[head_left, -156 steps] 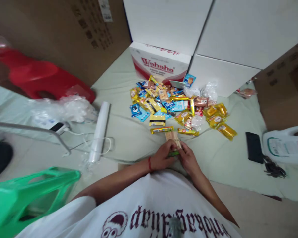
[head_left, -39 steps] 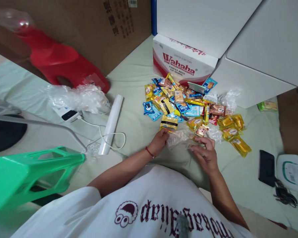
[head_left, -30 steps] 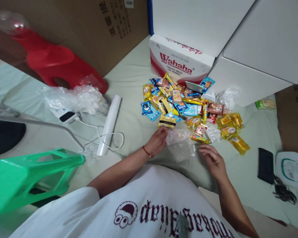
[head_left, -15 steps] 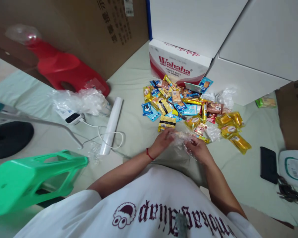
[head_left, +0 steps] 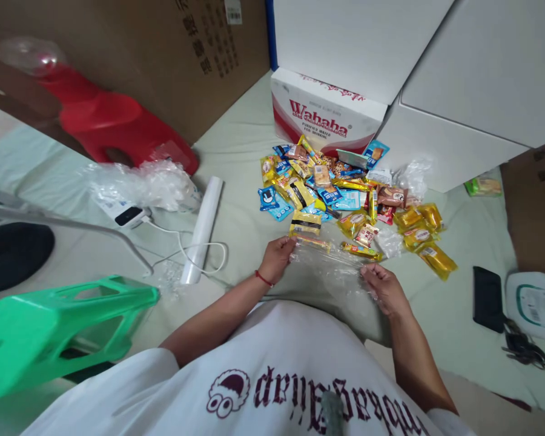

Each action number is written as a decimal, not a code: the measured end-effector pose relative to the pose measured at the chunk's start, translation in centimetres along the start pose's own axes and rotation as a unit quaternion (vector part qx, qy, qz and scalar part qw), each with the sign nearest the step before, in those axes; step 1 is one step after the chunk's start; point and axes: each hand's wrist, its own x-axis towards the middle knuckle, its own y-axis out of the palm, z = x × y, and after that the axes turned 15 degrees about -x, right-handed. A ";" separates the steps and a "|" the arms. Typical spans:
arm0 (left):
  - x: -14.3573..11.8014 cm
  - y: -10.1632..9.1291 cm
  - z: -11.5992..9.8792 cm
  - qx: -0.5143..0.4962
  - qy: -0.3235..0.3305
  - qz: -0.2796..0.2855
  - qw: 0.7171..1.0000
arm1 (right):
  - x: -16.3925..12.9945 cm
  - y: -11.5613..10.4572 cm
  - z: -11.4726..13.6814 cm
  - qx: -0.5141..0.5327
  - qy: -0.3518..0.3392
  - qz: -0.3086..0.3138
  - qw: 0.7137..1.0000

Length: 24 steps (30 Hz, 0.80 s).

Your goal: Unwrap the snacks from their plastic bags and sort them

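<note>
- Clear plastic bag (head_left: pixel 331 269) – stretched flat between our two hands, low over the pale green sheet (head_left: pixel 245 151), just in front of our white shirt (head_left: pixel 263 375).
- Left hand (head_left: pixel 277 259): fingers curled shut, pinching the bag's left edge; red string on the wrist.
- Right hand (head_left: pixel 384 289): fingers bent and closed on the bag's right edge, thumb side up.
- Bag looks see-through & crinkled; whether anything's inside we can't tell.
- Snack pile (head_left: pixel 345 194) sits just beyond the bag – yellow, gold & blue packets, touching/overlapping each other. Nearest ones: a long gold bar (head_left: pixel 361 250) and a yellow packet w/ black band (head_left: pixel 305 223), both just past the bag's far edge.
- Behind the pile: red-and-white "Wahaha" carton (head_left: pixel 327 115), w/ bigger white boxes (head_left: pixel 436 79) next to & above it.
- To our left: white roll (head_left: pixel 203 229) w/ a white cable (head_left: pixel 181 248) looped across it, crumpled clear plastic (head_left: pixel 140 184), red stool (head_left: pixel 113 124) further back, green stool (head_left: pixel 59 330) close by.
- To our right, well apart from the hands: black phone (head_left: pixel 485 298), dark keys (head_left: pixel 524 350) beside it, a white jug (head_left: pixel 533 306) at the frame edge.
</note>
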 end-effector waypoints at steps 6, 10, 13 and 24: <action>-0.5 0.2 0.0 0.053 0.054 0.013 0.997 | -0.3 -1.6 -0.4 -0.255 -0.172 -0.109 0.945; -0.8 0.6 -0.2 0.086 0.059 0.025 0.994 | 1.1 -0.4 2.9 -0.305 -0.264 -0.204 0.892; -1.3 0.5 -0.2 0.091 0.060 0.033 0.993 | 3.9 2.6 5.1 -0.260 -0.252 -0.134 0.922; -0.1 -0.8 -2.3 -0.005 -0.082 0.040 0.996 | 6.0 6.9 8.6 -0.170 -0.272 0.022 0.947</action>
